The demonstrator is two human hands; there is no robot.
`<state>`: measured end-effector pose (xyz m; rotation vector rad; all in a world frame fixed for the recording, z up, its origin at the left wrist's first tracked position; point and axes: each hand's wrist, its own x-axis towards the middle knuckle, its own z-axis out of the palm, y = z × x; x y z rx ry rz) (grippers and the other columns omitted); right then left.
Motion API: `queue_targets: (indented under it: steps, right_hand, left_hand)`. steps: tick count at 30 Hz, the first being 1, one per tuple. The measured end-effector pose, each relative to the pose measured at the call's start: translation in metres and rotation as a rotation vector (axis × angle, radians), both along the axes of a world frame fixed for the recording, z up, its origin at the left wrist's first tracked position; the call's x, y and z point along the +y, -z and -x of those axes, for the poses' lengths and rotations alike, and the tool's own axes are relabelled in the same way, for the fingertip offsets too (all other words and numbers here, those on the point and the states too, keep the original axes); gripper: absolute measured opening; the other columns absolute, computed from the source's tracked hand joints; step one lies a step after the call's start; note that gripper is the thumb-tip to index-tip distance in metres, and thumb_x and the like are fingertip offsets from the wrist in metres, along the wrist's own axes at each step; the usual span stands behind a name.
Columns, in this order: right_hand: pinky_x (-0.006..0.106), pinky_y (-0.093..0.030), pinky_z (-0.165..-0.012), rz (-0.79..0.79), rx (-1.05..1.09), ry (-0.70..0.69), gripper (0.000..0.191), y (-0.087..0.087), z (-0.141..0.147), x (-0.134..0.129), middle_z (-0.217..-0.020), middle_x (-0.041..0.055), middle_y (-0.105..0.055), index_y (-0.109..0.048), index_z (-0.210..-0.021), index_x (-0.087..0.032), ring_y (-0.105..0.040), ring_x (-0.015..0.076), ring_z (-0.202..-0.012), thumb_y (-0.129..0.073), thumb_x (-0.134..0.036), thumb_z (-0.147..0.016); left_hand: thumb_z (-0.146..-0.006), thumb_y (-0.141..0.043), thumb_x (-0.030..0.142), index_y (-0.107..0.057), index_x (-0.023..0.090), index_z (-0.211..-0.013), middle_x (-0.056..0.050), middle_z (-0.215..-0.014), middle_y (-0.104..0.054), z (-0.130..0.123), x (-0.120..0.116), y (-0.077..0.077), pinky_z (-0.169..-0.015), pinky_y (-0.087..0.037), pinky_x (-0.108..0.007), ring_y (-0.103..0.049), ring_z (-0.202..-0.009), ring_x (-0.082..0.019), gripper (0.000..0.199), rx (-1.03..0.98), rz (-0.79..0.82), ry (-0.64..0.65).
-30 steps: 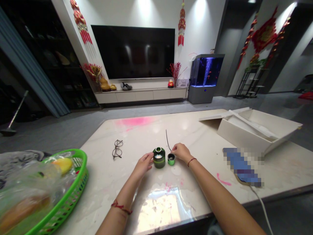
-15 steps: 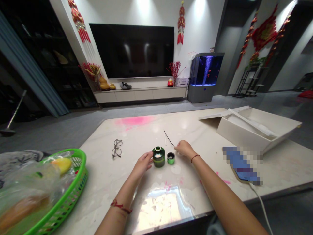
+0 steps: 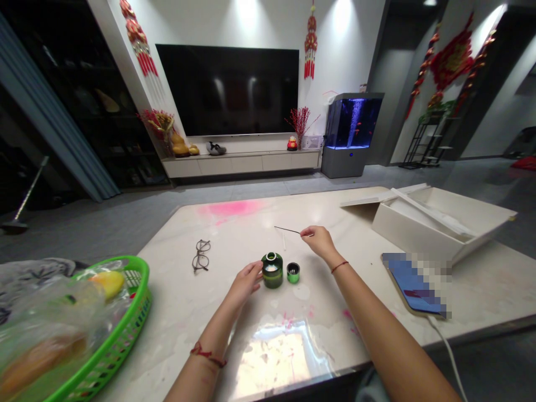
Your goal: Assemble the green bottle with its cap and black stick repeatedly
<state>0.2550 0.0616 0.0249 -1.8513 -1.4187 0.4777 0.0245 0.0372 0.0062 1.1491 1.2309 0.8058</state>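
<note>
A green glass bottle [image 3: 273,273] with a white ring at its mouth stands upright on the pale table. My left hand [image 3: 248,280] has its fingers around the bottle's left side. Just right of the bottle sits a small green cap or cup [image 3: 293,273], dark inside. My right hand [image 3: 317,240] pinches one end of a thin black stick [image 3: 288,229], raised behind the cap and pointing left. Beneath the stick, a short white stick [image 3: 284,241] lies on the table.
Folded glasses [image 3: 201,257] lie at the left. A green basket [image 3: 144,285] with bagged items fills the near left. At the right are an open white box [image 3: 419,230] and a phone [image 3: 412,285] with a cable.
My right hand has moved up and away from the cap. The black stick has swung from a steep slant to nearly level. My left hand stays at the bottle.
</note>
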Motion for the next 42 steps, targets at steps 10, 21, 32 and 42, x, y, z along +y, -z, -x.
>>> queue_targets:
  steps: [10, 21, 32, 42]
  right_hand:
    - [0.025, -0.049, -0.077, -0.306, 0.258, -0.065, 0.017, -0.021, 0.011, -0.001, -0.088, 0.0055, -0.069, -0.065, -0.086, -0.015, -0.063, 0.0144, -0.081, -0.055, -0.022, -0.074]
    - [0.027, -0.049, -0.074, -0.534, 0.301, -0.099, 0.018, -0.065, 0.03, -0.026, -0.085, 0.0059, -0.068, -0.066, -0.082, -0.015, -0.062, 0.0151, -0.078, -0.054, -0.025, -0.073]
    - [0.029, -0.05, -0.066, -0.541, 0.473, -0.117, 0.019, -0.062, 0.012, -0.021, -0.073, 0.005, -0.066, -0.064, -0.078, -0.014, -0.061, 0.0154, -0.069, -0.056, -0.028, -0.068]
    - [0.027, -0.047, -0.061, -0.487, 0.622, -0.069, 0.017, -0.055, 0.015, -0.018, -0.069, 0.0024, -0.063, -0.063, -0.076, -0.014, -0.058, 0.0119, -0.06, -0.059, -0.027, -0.065]
  left_hand:
    - [-0.067, -0.06, 0.054, -0.06, 0.022, -0.098, -0.009, -0.117, -0.06, 0.0, 0.0, 0.0, -0.085, -0.042, -0.032, -0.054, -0.11, -0.024, 0.044, 0.003, 0.003, -0.019]
    - [-0.07, -0.058, 0.053, -0.058, 0.022, -0.101, -0.011, -0.118, -0.059, 0.0, 0.001, 0.004, -0.088, -0.041, -0.034, -0.053, -0.111, -0.025, 0.044, -0.019, 0.002, -0.014]
    - [-0.077, -0.052, 0.046, -0.052, 0.017, -0.117, -0.014, -0.126, -0.053, 0.013, 0.015, 0.002, -0.093, -0.039, -0.036, -0.052, -0.112, -0.024, 0.049, 0.049, -0.177, -0.392]
    - [-0.061, -0.065, 0.037, -0.069, 0.016, -0.083, -0.01, -0.093, -0.07, 0.011, 0.005, -0.009, -0.088, -0.042, -0.036, -0.061, -0.095, -0.024, 0.031, 0.067, -0.288, -0.198]
